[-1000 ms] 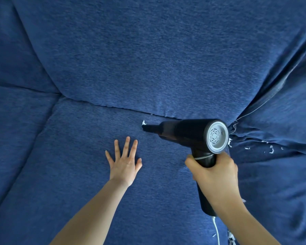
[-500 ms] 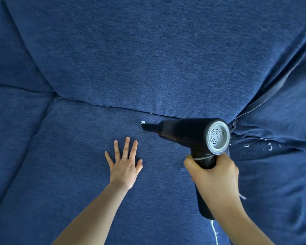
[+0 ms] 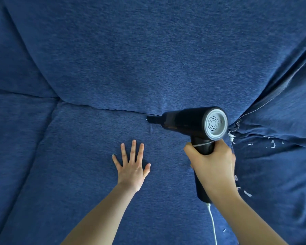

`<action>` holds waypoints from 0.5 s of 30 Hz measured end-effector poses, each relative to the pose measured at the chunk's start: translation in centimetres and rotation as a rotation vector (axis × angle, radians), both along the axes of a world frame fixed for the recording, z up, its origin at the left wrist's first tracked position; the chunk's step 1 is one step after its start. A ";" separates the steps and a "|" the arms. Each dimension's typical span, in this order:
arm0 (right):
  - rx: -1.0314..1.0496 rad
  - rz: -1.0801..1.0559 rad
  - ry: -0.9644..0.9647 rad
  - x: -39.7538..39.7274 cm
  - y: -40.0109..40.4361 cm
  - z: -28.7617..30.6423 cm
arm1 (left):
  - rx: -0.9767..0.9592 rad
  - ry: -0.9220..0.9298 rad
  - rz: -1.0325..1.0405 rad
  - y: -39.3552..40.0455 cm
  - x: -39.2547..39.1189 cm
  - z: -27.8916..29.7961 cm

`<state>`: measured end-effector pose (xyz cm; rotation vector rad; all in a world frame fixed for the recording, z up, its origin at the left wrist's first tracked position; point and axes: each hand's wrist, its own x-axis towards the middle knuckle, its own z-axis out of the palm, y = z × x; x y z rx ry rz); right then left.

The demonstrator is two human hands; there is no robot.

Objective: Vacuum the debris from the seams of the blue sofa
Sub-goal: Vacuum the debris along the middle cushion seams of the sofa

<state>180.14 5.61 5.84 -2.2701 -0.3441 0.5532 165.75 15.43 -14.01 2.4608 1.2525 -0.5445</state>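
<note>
Nozzle now in seam; right hand grips one vacuum, left hand spread.

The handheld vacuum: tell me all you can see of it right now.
The handheld vacuum is black and pistol-shaped, plastic by its look, with a pale grey vented rear cap facing the camera. Its narrow nozzle lies nearly level, tip at the seam between back and seat cushions. The right hand grips its handle; a white cord leaves the base.

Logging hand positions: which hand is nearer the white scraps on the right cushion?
Right. The right hand grips the vacuum beside the white scraps; the left hand lies flat farther left.
</note>
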 end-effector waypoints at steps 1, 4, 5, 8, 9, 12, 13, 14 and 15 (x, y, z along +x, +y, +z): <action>-0.001 0.002 0.000 0.0 0.3 0.0 | 0.001 0.001 -0.001 0.1 -0.1 -0.1; -0.005 0.022 -0.007 0.1 0.7 0.2 | 0.014 -0.014 -0.013 0.2 -0.2 -0.4; -0.016 0.036 -0.012 0.1 0.6 0.4 | 0.022 -0.031 -0.014 0.2 -0.3 -0.6; -0.035 0.054 0.009 0.0 -0.4 1.1 | 0.049 -0.055 -0.007 0.1 -0.7 -1.4; -0.039 0.053 0.017 0.1 -0.7 1.3 | 0.049 -0.045 -0.004 0.1 -0.7 -1.6; -0.032 0.032 0.034 0.1 -1.4 1.9 | 0.058 -0.027 -0.015 0.2 -0.6 -1.5; -0.028 0.029 0.034 0.0 -1.6 2.0 | 0.055 -0.016 -0.023 0.2 -0.5 -1.4; -0.027 0.029 0.031 0.0 -1.8 2.1 | 0.045 -0.002 -0.029 0.2 -0.4 -1.2; -0.031 0.032 0.027 -0.2 -1.9 2.1 | 0.035 0.006 -0.028 0.2 -0.4 -1.0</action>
